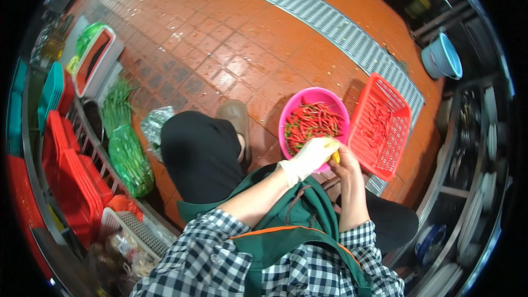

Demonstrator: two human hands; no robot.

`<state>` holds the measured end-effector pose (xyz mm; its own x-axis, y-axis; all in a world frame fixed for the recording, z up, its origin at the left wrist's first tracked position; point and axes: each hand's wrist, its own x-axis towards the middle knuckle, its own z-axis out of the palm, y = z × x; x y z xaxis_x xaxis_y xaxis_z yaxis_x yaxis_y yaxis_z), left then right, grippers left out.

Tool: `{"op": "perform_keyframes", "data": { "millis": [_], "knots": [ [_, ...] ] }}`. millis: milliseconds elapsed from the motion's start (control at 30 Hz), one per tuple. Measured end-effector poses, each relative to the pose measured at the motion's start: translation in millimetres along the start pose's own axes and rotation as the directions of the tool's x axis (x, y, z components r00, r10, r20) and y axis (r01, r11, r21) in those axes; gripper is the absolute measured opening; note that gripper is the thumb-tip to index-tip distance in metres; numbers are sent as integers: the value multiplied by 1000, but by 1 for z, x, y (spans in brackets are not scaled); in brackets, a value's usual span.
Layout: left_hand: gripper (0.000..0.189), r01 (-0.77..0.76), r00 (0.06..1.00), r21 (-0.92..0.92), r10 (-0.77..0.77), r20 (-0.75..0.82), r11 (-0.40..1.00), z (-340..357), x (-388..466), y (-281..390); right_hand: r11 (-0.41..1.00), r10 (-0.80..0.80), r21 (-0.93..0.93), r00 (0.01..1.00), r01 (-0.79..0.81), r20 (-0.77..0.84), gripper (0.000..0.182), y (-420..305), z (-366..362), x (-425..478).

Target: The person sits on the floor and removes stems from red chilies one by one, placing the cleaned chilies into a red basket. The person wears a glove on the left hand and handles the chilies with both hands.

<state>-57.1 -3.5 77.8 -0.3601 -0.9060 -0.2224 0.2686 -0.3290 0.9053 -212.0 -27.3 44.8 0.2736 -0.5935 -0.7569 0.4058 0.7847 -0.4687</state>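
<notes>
My left hand wears a white glove and meets my bare right hand over the near rim of a pink plastic basin. A small yellow object, perhaps a tool handle, shows between the hands, and my right fingers curl around it. The glove hides what my left fingers hold. Whole red chillies with green stems fill much of the basin. Beside it on the right, a red perforated plastic basket contains red chilli pieces.
Spring onions in green plastic wrap lie left of my knee, near a clear plastic bag. Stacked red baskets line the left shelf. A metal drain grate crosses the tiled floor. A blue bucket stands at the right.
</notes>
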Motion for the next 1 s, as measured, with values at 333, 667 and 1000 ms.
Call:
{"op": "perform_keyframes", "data": {
  "millis": [333,667,1000],
  "knots": [
    [58,420,696,-78,-376,-612,904,-52,18,-90,898,-430,-81,825,432,-366,23,-58,-87,28],
    [57,385,647,-105,-349,-678,917,-49,28,-96,-60,-479,-990,867,125,138,26,38,-71,106],
    [44,409,679,-146,-408,-610,901,-37,33,-94,278,-575,-958,812,76,-102,14,64,-97,107]
  ]
}}
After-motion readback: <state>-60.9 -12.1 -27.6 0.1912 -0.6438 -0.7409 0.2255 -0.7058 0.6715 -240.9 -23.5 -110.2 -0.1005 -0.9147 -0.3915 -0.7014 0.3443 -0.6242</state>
